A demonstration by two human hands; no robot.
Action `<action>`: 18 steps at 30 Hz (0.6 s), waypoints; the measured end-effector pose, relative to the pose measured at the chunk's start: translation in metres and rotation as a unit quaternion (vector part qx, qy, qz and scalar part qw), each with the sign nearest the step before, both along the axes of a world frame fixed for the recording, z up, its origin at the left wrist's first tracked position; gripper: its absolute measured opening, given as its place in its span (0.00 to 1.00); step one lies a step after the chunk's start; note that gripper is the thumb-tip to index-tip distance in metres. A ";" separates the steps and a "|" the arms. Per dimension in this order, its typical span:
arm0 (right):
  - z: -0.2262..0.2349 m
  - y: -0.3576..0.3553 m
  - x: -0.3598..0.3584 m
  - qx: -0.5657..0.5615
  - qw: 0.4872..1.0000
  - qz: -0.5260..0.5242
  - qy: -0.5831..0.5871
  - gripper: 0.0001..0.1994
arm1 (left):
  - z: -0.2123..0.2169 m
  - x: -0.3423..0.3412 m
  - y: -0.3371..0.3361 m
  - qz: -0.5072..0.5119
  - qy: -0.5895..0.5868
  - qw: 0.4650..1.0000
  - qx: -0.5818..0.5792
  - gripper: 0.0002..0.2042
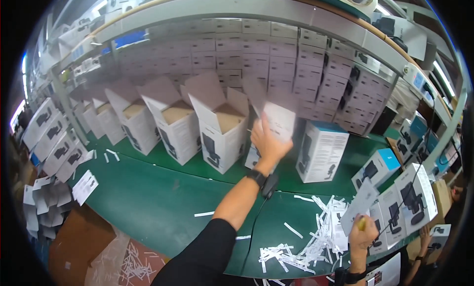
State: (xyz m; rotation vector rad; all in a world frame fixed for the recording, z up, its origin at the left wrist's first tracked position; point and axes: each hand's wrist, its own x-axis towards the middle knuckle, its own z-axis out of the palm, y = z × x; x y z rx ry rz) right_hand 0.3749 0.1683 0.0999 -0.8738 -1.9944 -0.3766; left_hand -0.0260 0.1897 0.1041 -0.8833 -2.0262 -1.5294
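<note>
My left hand, with a dark watch on its wrist, grips a white leaflet at the mouth of an open carton. The hand and leaflet hide most of that carton. At the lower right my right hand is closed on a pale printed sheet, held tilted above the table. Something small and yellow shows at its fingers; I cannot make out what it is. A closed white carton with a blue top stands upright right of my left hand.
Several open cartons stand in a row to the left. Paper strips litter the green table. A black cable crosses it. More cartons stand at right, near another person's hand. Stacked boxes fill the back.
</note>
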 end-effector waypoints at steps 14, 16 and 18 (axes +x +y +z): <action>0.094 -0.058 -0.174 -0.238 0.889 0.391 0.007 0.14 | -0.046 0.080 -0.178 -0.413 -0.038 0.908 0.064 0.71; 0.105 -0.059 -0.169 -0.253 0.860 0.433 -0.094 0.09 | -0.044 0.074 -0.189 -0.400 -0.062 0.914 0.015 0.69; 0.104 -0.053 -0.151 -0.158 0.882 0.437 0.078 0.05 | -0.031 0.059 -0.197 -0.421 -0.064 0.905 -0.014 0.68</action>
